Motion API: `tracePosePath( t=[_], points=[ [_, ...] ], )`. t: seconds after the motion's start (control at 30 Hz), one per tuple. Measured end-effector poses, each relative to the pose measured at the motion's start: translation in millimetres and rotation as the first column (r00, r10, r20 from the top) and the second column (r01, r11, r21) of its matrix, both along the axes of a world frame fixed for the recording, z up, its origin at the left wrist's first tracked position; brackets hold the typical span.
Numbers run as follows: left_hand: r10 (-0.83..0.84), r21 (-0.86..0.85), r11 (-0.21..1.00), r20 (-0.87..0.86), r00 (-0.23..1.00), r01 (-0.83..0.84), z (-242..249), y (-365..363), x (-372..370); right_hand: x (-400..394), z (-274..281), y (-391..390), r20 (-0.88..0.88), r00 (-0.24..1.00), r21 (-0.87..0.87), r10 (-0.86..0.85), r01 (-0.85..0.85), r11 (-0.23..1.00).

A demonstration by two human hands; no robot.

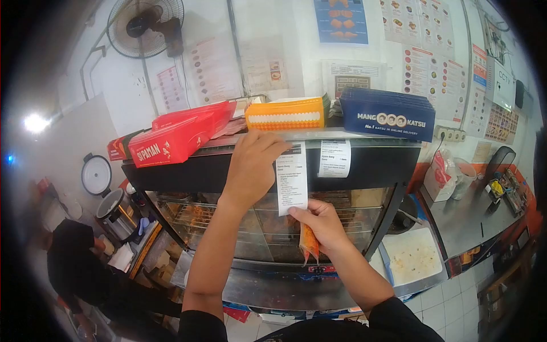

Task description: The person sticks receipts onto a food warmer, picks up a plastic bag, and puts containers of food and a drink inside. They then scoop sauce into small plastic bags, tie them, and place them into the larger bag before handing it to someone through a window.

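A printed order receipt (293, 181) hangs in front of the black top edge of a glass display warmer (228, 228). My left hand (254, 164) is closed at its upper end, fingers bent over the paper's top left; the fingertips are partly hidden. Below, my right hand (320, 223) grips orange-red sauce sachets (309, 245), its thumb on the receipt's bottom edge. A second receipt (334, 159) hangs to the right, apart from both hands.
On the warmer's top stand red folded boxes (176, 137), a yellow box stack (285, 115) and dark blue boxes (388, 114). At left, another person (85, 268) in black bends near a rice cooker (114, 211). A white tray (411, 256) sits at right.
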State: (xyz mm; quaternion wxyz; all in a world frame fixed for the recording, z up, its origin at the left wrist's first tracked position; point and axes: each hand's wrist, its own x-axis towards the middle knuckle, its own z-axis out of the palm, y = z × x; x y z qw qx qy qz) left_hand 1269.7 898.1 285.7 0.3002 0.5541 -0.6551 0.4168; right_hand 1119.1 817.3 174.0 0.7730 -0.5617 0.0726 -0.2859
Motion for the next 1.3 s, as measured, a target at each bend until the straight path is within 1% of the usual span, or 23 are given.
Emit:
tracePosePath(
  t=[0.07, 0.17, 0.27, 0.37, 0.43, 0.57, 0.63, 0.7, 0.77, 0.83, 0.9, 0.97, 1.03, 1.07, 1.1, 1.13, 1.17, 1.2, 1.23, 1.27, 1.3],
  points=[
    [0.027, -0.005, 1.0, -0.004, 1.0, -0.027, -0.9, -0.9, -0.1, 1.4, -0.2, 0.9, 0.041, 0.999, 0.031, 0.009, -0.011, 0.999],
    [0.029, -0.022, 0.999, -0.037, 0.999, -0.03, -6.2, -2.0, 3.4, 0.0, 0.7, 2.1, 0.051, 0.999, 0.037, 0.01, -0.012, 0.999],
    [0.002, -0.007, 1.0, -0.069, 0.998, -0.002, -7.8, -1.2, 4.8, -1.6, 3.5, 4.1, 0.046, 0.999, 0.054, 0.005, -0.008, 0.998],
    [-0.036, -0.045, 0.998, -0.066, 0.997, 0.033, -7.9, -0.5, 3.0, -0.1, -0.9, 2.5, 0.047, 0.999, 0.035, -0.002, 0.0, 0.999],
    [0.052, -0.059, 0.997, -0.049, 0.997, -0.054, -9.6, -1.5, 5.1, -0.3, -1.0, 4.0, 0.045, 0.999, 0.04, -0.006, 0.004, 0.999],
    [0.115, -0.051, 0.992, 0.006, 0.993, -0.114, -9.2, 0.4, 3.1, 2.4, -2.4, 4.9, 0.054, 0.999, 0.071, 0.003, -0.006, 0.997],
    [0.08, -0.088, 0.993, 0.013, 0.997, -0.079, -9.0, -0.4, 5.3, 1.7, -2.4, 6.0, 0.036, 0.999, 0.068, 0.005, -0.008, 0.998],
    [0.091, -0.08, 0.993, 0.004, 0.996, -0.091, -7.7, 0.9, 2.6, 2.4, -3.0, 7.0, 0.021, 1.0, 0.066, 0.007, -0.008, 0.998],
    [0.102, -0.071, 0.992, -0.006, 0.995, -0.103, -8.7, -0.3, 1.0, 4.8, -5.4, 8.2, 0.046, 0.999, 0.057, -0.002, -0.001, 0.998],
    [-0.008, -0.083, 0.997, -0.074, 0.997, 0.002, -11.8, -3.9, 2.7, 5.2, -6.5, 9.4, 0.04, 0.999, 0.061, -0.006, 0.004, 0.998],
    [-0.008, -0.095, 0.996, -0.065, 0.998, 0.002, -12.7, -0.6, 4.1, 8.1, -10.3, 9.6, 0.033, 0.999, 0.063, -0.006, 0.004, 0.998],
    [-0.01, -0.099, 0.995, -0.055, 0.998, 0.004, -15.0, 3.3, 6.7, 15.7, -20.9, 8.8, 0.086, 0.996, 0.081, -0.037, 0.03, 0.996],
    [0.106, -0.101, 0.99, 0.019, 0.994, -0.103, -19.4, 6.8, 9.4, 19.2, -27.9, 11.3, 0.092, 0.994, 0.118, -0.052, 0.041, 0.992],
    [0.105, -0.096, 0.99, 0.012, 0.994, -0.103, -20.6, 7.6, 11.2, 21.0, -32.2, 12.7, 0.098, 0.993, 0.15, -0.065, 0.05, 0.987],
    [0.134, -0.083, 0.987, -0.037, 0.99, -0.136, -22.0, 8.4, 13.6, 23.1, -38.7, 14.8, 0.087, 0.994, 0.154, -0.065, 0.052, 0.987],
    [0.165, -0.064, 0.983, -0.091, 0.982, -0.171, -26.0, 10.6, 15.2, 25.0, -48.0, 18.1, 0.022, 0.997, 0.2, -0.08, 0.074, 0.977],
    [0.17, -0.053, 0.983, -0.107, 0.98, -0.176, -30.4, 15.0, 14.9, 27.1, -60.5, 21.3, -0.045, 0.995, 0.245, -0.09, 0.099, 0.964],
    [0.132, -0.074, 0.987, -0.149, 0.98, -0.144, -34.0, 21.1, 13.7, 30.0, -82.4, 24.4, -0.097, 0.993, 0.319, -0.074, 0.102, 0.942],
    [0.096, -0.094, 0.989, -0.194, 0.976, -0.116, -39.0, 27.9, 12.4, 32.3, -105.8, 26.2, -0.12, 0.991, 0.327, -0.065, 0.101, 0.94],
    [0.085, -0.16, 0.98, -0.187, 0.979, -0.116, -46.7, 35.2, 11.8, 34.7, -130.7, 28.8, -0.301, 0.954, 0.444, -0.01, 0.15, 0.883],
    [0.102, -0.141, 0.981, -0.214, 0.972, -0.134, -58.9, 45.5, 11.6, 35.6, -156.9, 33.4, -0.467, 0.882, 0.54, 0.071, 0.221, 0.812]
  ],
)
